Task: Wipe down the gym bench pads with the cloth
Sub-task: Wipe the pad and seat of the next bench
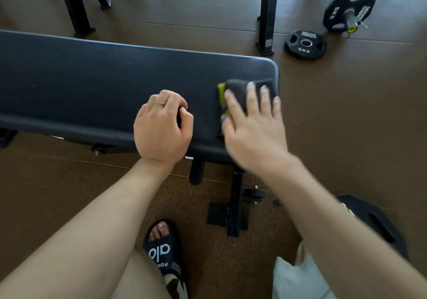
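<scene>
The bench pad [92,79] fills most of my view, a long dark padded slab lying across in front of me, its rounded end off to my right. Beyond it the floor [346,114] carries two 5KG weight plates [305,44], one flat and one tilted on a bar end, well apart from the pad. There are no containers here that I can make out; the dark shape by my right forearm is too unclear to call.

My right hand [251,125] lies flat on the cloth [238,91], fingers straight and spread wide, pressing it onto the pad right at that rounded end. Spreading them, I judge, keeps the whole folded cloth down so it drags evenly. The cloth is dark grey with a yellow-green edge showing at its left side.

My left hand [161,123] rests on the pad near its front edge, fingers curled in loosely, holding nothing, probably just bracing me as I lean
</scene>
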A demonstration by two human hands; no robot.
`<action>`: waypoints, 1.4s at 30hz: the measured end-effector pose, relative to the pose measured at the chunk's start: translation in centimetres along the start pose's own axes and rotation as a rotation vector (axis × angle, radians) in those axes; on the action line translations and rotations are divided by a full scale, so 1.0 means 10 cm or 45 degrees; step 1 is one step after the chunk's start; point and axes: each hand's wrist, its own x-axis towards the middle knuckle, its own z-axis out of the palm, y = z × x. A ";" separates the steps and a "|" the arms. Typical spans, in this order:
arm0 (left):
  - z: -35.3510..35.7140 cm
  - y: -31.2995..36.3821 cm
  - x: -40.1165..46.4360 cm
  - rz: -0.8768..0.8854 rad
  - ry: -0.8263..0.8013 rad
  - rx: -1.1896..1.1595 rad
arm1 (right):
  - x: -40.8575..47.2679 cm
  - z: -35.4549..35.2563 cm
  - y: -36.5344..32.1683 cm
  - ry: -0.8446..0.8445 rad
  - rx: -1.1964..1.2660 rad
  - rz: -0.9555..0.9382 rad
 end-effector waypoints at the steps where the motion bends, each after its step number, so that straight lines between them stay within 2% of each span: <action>1: 0.00 0.00 0.00 0.003 0.001 0.005 | -0.21 0.06 -0.09 0.047 -0.028 -0.095; 4: 0.00 0.00 0.00 0.009 -0.021 0.014 | -0.48 0.19 -0.17 0.085 -0.065 -0.257; 8: -0.02 -0.02 0.01 0.030 -0.031 0.031 | -0.41 0.12 0.22 0.141 -0.200 -0.416; 13: -0.17 -0.19 0.09 0.322 -0.171 0.027 | -0.46 0.08 0.57 0.110 -0.352 -0.575; 14: -0.23 -0.29 0.14 0.304 -0.147 0.063 | -0.44 0.07 0.54 0.105 -0.362 -0.595; 18: -0.31 -0.66 0.30 -0.019 -0.006 0.187 | -0.21 0.09 0.15 0.109 -0.323 -0.658; 21: -0.23 -0.69 0.29 -0.002 -0.027 0.127 | 0.01 0.12 -0.24 0.079 -0.279 -0.679; 23: -0.23 -0.72 0.28 -0.071 -0.004 0.104 | 0.05 0.14 -0.30 0.070 -0.280 -0.700; 25: -0.24 -0.75 0.27 -0.113 0.026 0.083 | -0.06 0.13 -0.16 0.084 -0.291 -0.721; 29: -0.20 -0.70 0.25 -0.038 0.045 0.068 | -0.34 0.07 0.26 0.070 -0.345 -0.748; 31: -0.18 -0.69 0.23 -0.028 0.077 0.060 | -0.30 0.05 0.26 0.064 -0.334 -0.753; 35: -0.18 -0.71 0.24 -0.077 0.117 0.032 | 0.10 0.08 -0.33 -0.001 -0.286 -0.810; 38: -0.20 -0.75 0.23 -0.143 0.125 0.027 | 0.30 0.12 -0.78 -0.065 -0.234 -0.741; 42: -0.19 -0.77 0.23 -0.167 0.120 -0.010 | 0.07 0.09 -0.41 -0.017 -0.292 -0.842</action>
